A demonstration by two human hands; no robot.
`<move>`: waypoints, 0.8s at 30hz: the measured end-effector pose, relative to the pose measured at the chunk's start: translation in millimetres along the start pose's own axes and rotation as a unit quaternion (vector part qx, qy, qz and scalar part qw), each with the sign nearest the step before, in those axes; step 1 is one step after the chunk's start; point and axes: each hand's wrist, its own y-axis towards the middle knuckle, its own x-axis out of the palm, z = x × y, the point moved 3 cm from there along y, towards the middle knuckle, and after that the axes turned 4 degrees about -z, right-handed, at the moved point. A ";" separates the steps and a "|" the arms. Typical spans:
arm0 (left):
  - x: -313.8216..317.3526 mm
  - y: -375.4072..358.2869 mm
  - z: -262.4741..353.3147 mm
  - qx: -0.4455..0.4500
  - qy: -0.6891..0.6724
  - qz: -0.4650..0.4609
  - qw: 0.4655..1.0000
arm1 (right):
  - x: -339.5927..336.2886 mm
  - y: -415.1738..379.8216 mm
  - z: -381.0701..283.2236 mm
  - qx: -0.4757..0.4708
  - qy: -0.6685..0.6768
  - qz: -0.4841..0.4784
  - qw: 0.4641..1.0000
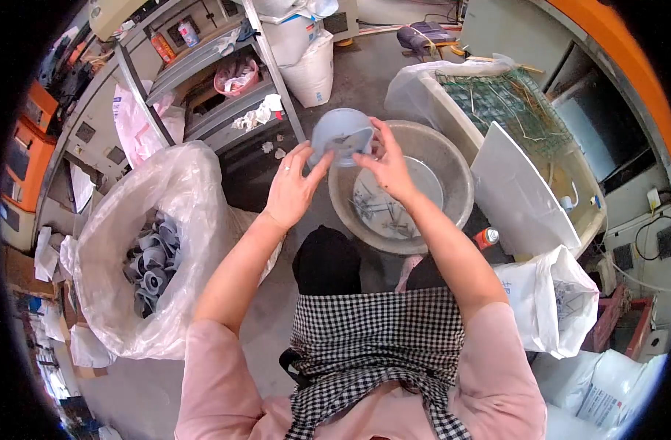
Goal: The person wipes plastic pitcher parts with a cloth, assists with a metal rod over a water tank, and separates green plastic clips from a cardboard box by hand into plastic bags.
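Note:
Between my two hands is a translucent bluish plastic bowl (341,126), tilted, with a few small grey bits showing in or through it. My left hand (294,182) grips its left lower rim with thumb and fingers. On the right side, my right hand (388,163) has its fingers behind the rim and the thumb at the front. A wide grey basin (461,187) stands partly below the bowl and my right forearm. Several thin grey plastic sticks (385,209) lie on the basin's pale bottom.
At left, a large clear plastic bag (196,176) holds several grey moulded parts (156,257). A metal rack (273,66) rises behind it. To the right are a water tub (588,198) with green netting, a white board (522,191), a spray can (485,238) and a white sack (533,308).

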 end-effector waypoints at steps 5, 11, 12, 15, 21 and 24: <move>23.6 -1.2 -1.7 -0.015 -0.034 -0.013 0.999 | -33.4 7.2 40.2 0.241 0.099 0.095 0.961; 91.7 -58.1 -54.1 -0.134 -0.080 -0.130 0.979 | -54.5 3.8 77.2 0.355 0.084 0.156 0.918; 105.0 -67.4 -67.7 -0.169 -0.087 -0.154 0.970 | -57.7 1.8 83.4 0.369 0.085 0.162 0.911; 146.0 -80.0 -127.2 -0.248 -0.079 -0.189 0.947 | -64.3 -0.4 94.1 0.380 0.097 0.156 0.907; 223.0 -41.8 -270.9 -0.395 -0.017 -0.174 0.902 | -77.2 0.7 115.6 0.398 0.089 0.177 0.896; 253.5 -13.9 -310.3 -0.366 0.037 -0.178 0.913 | -77.4 2.3 121.5 0.431 0.089 0.197 0.876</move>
